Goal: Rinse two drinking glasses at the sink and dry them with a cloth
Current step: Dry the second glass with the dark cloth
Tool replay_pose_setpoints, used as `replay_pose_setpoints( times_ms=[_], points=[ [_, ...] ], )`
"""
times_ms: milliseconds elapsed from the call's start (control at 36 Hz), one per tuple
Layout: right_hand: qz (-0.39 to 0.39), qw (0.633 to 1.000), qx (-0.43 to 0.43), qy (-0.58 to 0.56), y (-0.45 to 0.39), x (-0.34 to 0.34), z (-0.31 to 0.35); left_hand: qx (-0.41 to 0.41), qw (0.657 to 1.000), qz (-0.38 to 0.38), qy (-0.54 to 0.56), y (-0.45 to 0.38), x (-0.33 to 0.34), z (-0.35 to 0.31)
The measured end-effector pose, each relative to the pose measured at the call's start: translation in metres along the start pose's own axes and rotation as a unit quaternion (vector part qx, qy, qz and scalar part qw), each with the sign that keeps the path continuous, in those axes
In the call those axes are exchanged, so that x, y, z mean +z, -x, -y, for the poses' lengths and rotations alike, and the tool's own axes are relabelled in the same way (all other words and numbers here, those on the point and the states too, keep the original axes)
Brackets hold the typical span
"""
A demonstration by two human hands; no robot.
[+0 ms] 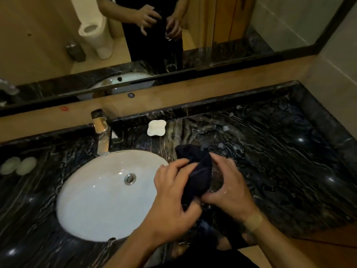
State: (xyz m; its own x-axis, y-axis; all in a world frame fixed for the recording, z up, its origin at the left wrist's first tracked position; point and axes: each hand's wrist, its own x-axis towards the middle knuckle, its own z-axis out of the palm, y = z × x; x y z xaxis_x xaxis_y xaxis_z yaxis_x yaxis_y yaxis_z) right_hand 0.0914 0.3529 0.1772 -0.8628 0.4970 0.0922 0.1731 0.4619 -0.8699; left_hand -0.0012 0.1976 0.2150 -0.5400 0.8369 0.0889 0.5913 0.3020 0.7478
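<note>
The black marble worktop [270,151] holds a white oval sink [92,194]. Just right of the sink, the left hand [173,192] grips a dark cloth [197,175] pushed into what seems a clear drinking glass [217,178], the right hand [229,188] fingers curled round it.

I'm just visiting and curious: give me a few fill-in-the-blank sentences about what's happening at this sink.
1. The left hand pushes a dark ____ into the clear drinking glass, which the right hand holds.
2. The oval white sink basin lies to the ____ of both hands.
3. The small white soap dish sits on the black marble ____.
4. The chrome tap stands behind the basin, below the wall ____.

Missing words: cloth; left; counter; mirror
</note>
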Motion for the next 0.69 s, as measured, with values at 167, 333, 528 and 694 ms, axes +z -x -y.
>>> replay_pose_setpoints(
  times_ms=[167,333,528,694],
  points=[
    [0.074,0.996,-0.023,-0.034,-0.002,-0.019,0.011,0.109,0.985,0.025,-0.129,0.004,-0.010,0.014],
    [0.144,0.987,-0.054,0.045,-0.004,-0.029,0.029,0.037,0.981,0.128,-0.139,0.002,-0.014,0.001],
    [0.192,0.978,-0.032,0.081,-0.010,-0.025,0.037,-0.008,0.977,0.193,-0.090,-0.011,-0.022,-0.019],
    [0.188,0.982,0.016,-0.008,-0.009,-0.022,0.031,0.024,0.956,0.231,-0.181,-0.008,-0.044,-0.012]
  ],
)
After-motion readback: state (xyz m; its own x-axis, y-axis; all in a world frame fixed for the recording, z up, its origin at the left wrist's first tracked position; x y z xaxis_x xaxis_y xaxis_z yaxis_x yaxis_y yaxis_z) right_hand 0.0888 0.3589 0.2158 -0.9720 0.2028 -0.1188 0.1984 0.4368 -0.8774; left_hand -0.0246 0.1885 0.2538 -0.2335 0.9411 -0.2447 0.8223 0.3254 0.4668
